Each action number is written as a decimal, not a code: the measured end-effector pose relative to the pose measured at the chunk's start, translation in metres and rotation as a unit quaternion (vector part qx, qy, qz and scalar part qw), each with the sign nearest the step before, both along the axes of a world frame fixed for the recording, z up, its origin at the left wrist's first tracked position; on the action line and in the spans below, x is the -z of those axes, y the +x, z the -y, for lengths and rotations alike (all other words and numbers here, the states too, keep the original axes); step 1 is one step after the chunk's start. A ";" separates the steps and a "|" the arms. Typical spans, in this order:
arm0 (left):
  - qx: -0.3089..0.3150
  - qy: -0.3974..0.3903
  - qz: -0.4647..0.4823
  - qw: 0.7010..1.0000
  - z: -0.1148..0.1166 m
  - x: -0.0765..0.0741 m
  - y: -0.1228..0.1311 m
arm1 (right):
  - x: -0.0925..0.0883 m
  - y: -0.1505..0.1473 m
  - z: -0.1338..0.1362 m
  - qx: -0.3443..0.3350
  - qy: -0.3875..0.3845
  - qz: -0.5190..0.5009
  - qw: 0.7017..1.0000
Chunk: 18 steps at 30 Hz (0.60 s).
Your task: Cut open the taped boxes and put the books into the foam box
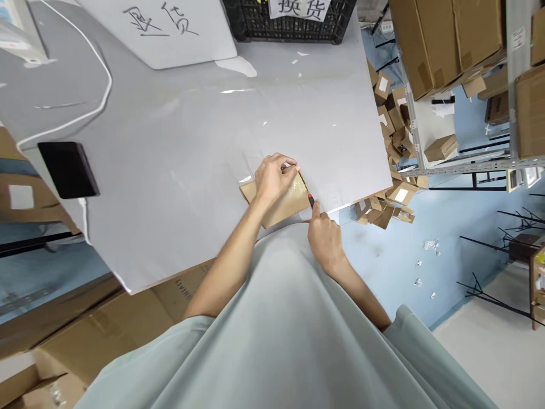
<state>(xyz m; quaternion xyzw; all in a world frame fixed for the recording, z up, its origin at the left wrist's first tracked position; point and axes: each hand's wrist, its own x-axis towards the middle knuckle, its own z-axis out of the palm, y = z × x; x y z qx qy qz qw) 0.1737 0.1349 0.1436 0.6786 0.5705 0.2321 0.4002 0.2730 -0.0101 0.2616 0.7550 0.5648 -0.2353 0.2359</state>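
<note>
A small brown cardboard box (287,209) lies on the grey table (191,147) near its front edge, close against my body. Shiny clear tape shows on its upper right part. My left hand (273,179) rests on the box with bent fingers, thumb and fingertips gripping near its far right corner. In my right hand (325,236) is a utility knife (311,199) with a black and red handle, the index finger stretched along it. The knife points at the right edge of the box; its blade is too small to make out.
A black phone (68,169) with a white cable (104,94) lies on the left. At the back stand a white panel (170,40) with handwriting and a black crate (293,29). Cardboard boxes (400,193) lie piled beyond the right edge, beside a metal shelf (460,166).
</note>
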 end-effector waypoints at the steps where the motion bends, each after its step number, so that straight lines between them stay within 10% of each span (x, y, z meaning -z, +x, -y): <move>1: 0.001 0.003 -0.003 1.000 0.001 0.001 0.000 | -0.001 0.001 0.005 0.004 -0.003 0.000 1.000; 8: 0.022 0.028 -0.018 0.999 0.005 0.006 -0.006 | 0.011 0.039 0.035 0.100 0.088 -0.106 0.985; 18: 0.211 0.065 -0.134 0.966 0.041 -0.006 0.009 | 0.147 0.132 -0.016 0.335 0.235 -0.407 0.816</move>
